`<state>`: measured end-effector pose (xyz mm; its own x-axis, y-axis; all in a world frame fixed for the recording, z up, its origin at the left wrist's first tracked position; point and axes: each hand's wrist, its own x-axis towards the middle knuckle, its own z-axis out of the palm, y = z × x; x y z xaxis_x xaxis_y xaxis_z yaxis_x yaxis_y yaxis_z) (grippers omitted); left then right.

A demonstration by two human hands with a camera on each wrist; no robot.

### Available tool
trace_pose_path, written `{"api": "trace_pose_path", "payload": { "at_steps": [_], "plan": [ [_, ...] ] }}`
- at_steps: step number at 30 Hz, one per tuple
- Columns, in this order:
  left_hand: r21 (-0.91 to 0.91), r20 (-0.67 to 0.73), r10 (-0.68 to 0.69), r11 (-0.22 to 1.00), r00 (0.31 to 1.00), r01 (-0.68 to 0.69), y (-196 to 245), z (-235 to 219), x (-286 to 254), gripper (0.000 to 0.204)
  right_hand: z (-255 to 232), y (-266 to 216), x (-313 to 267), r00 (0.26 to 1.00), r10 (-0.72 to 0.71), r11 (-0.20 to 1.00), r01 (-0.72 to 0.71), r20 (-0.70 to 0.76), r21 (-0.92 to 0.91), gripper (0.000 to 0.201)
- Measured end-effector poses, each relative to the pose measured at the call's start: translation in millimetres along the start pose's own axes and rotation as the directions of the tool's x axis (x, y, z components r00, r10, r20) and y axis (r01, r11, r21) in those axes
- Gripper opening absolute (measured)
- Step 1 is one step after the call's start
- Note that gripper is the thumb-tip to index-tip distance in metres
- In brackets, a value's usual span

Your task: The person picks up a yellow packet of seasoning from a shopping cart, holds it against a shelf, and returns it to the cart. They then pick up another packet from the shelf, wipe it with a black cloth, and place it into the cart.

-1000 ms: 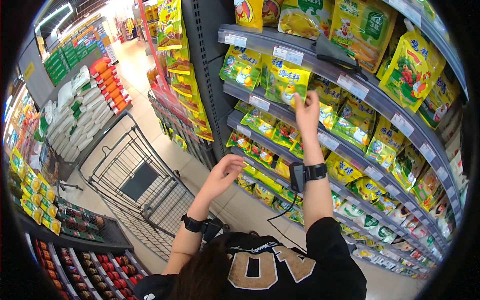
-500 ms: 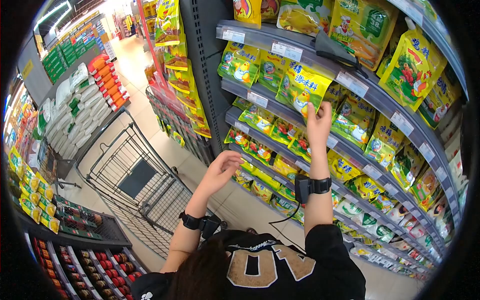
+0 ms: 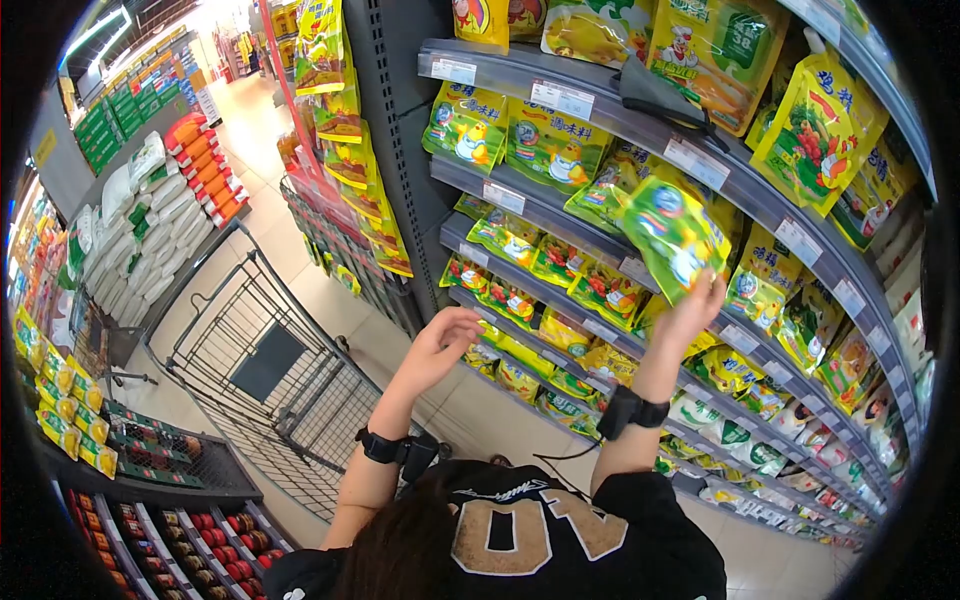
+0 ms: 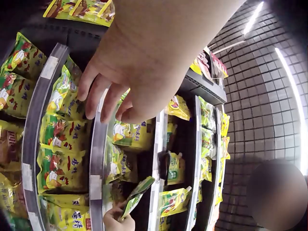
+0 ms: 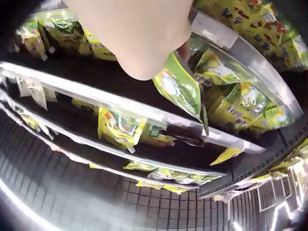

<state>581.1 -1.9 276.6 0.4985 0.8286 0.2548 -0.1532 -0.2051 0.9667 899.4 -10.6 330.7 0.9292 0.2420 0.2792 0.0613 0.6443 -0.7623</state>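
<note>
In the head view my right hand (image 3: 693,312) pinches the lower edge of a green and yellow seasoning packet (image 3: 672,236) with a cartoon chicken on it. The packet is tilted and held out in front of the shelf. From the right wrist view, the same packet (image 5: 179,90) juts out past the hand, seen at an angle. My left hand (image 3: 438,352) hovers before the lower shelves, fingers loosely bent, holding nothing. Similar packets (image 3: 556,150) stand upright on the shelf to the left of the held one.
A shopping cart (image 3: 268,362) stands to the left in the aisle. Curved shelves (image 3: 700,165) with price tags stretch along the right, and a dark grey item (image 3: 660,95) hangs over one shelf edge. White sacks (image 3: 140,230) are stacked at the far left.
My right hand has moved to the right with the packet, which now tilts over, and the packets behind show more. The left hand stays nearly in place.
</note>
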Motion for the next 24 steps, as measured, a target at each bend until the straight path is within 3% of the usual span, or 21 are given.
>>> {"api": "trace_pose_path", "payload": {
  "at_steps": [2,5,6,8,9,10,11,13,15,16,17,18,19,21,22,24],
  "plan": [
    [0.021,0.001,-0.008,1.0,1.0,0.008,-1,2,0,0.025,-12,-28,-14,0.965,0.222,0.962,-0.24,0.137,0.13,0.016],
    [-0.142,0.072,-0.002,0.99,0.997,0.012,-10,7,4,0.029,-32,-34,-28,0.903,0.34,0.931,-0.362,0.263,0.04,0.013],
    [-0.142,0.075,0.003,0.99,0.997,0.008,-4,13,5,0.029,-38,-32,-33,0.869,0.347,0.93,-0.368,0.352,-0.006,0.012],
    [-0.284,0.149,-0.118,0.946,0.982,0.157,14,25,6,0.04,-43,-26,-53,0.858,0.357,0.933,-0.312,0.369,-0.178,0.01],
    [-0.289,0.213,-0.115,0.941,0.97,0.175,11,27,8,0.053,-42,-25,-63,0.809,0.38,0.925,-0.333,0.449,-0.184,0.01],
    [-0.286,0.223,-0.11,0.943,0.969,0.172,7,29,8,0.053,-41,-25,-72,0.752,0.399,0.916,-0.352,0.525,-0.193,0.009],
    [-0.396,0.25,-0.126,0.892,0.96,0.22,4,32,7,0.055,-38,-27,-80,0.696,0.462,0.883,-0.418,0.55,-0.213,0.007],
    [-0.605,0.279,-0.129,0.746,0.952,0.279,2,34,6,0.058,-33,-29,-91,0.629,0.443,0.894,-0.368,0.639,-0.257,0.006],
    [-0.59,0.242,-0.189,0.75,0.952,0.299,9,35,-2,0.059,-29,-37,-98,0.582,0.448,0.892,-0.346,0.679,-0.292,0.006],
    [-0.576,0.198,-0.25,0.752,0.948,0.319,12,33,-6,0.061,-27,-36,-99,0.47,0.499,0.865,-0.309,0.728,-0.394,0.007],
    [-0.599,0.108,-0.299,0.741,0.948,0.302,9,33,-9,0.065,-21,-35,-98,0.345,0.545,0.838,-0.251,0.764,-0.484,0.009],
    [-0.6,0.072,-0.275,0.756,0.959,0.261,6,29,-13,0.065,-9,-46,-96,0.387,0.398,0.894,0.042,0.832,-0.447,0.014],
    [-0.638,0.038,-0.283,0.731,0.958,0.241,3,23,-20,0.065,5,-57,-91,0.38,0.232,0.871,0.329,0.896,-0.365,0.019],
    [-0.642,-0.051,-0.252,0.749,0.966,0.161,2,12,-32,0.063,36,-79,-70,0.547,-0.074,0.723,0.605,0.834,-0.333,0.036],
    [-0.638,-0.1,-0.236,0.761,0.967,0.12,3,5,-40,0.063,51,-87,-59,0.567,-0.243,0.617,0.716,0.787,-0.326,0.04],
    [-0.583,-0.127,-0.239,0.803,0.963,0.123,4,-7,-53,0.06,86,-98,-20,0.312,-0.446,0.236,0.945,0.839,-0.226,0.049]
  ]
}}
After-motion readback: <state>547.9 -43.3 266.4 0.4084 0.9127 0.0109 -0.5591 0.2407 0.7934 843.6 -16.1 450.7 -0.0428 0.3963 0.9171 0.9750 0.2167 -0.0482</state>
